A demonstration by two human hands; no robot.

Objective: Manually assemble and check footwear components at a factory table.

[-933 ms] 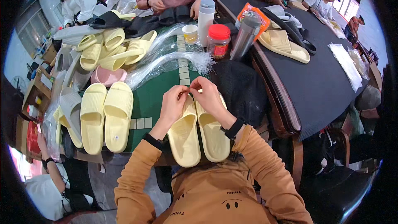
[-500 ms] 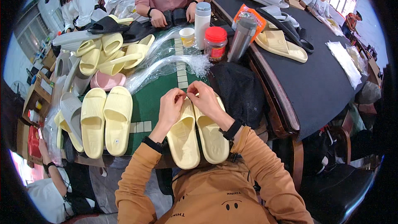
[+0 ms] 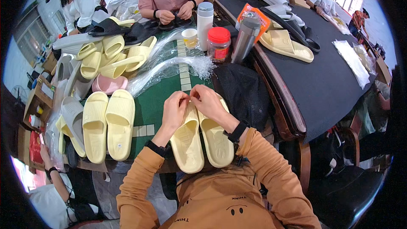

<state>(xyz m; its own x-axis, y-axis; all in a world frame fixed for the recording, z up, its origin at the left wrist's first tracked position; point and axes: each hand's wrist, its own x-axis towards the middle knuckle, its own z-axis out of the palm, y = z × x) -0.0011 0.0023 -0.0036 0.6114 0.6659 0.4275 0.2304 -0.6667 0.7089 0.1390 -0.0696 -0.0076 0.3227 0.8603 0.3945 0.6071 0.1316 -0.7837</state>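
Observation:
Right in front of me a pair of pale yellow slide slippers lies side by side at the table edge: a left slipper (image 3: 188,148) and a right slipper (image 3: 218,144), heels toward me. My left hand (image 3: 176,107) and my right hand (image 3: 207,104) meet over their toe ends, fingertips pinched together. Whatever is between the fingertips is too small or hidden to make out. Beyond my hands lies a bundle of clear plastic strands (image 3: 169,70) on the green table top (image 3: 163,97). Another yellow pair (image 3: 107,129) rests to the left.
At the far left, yellow, grey and black slippers are heaped, with a pink slipper (image 3: 109,84) in front. A paper cup (image 3: 190,37), white bottle (image 3: 204,23), red-lidded jar (image 3: 219,46) and steel tumbler (image 3: 246,38) stand ahead. A black mesh bag (image 3: 243,91) lies right. Co-workers sit around.
My hands stay pinched together over the slippers' toe ends, nearly unmoved. Across the table, the co-worker in pink has brought their hands closer together around a black slipper.

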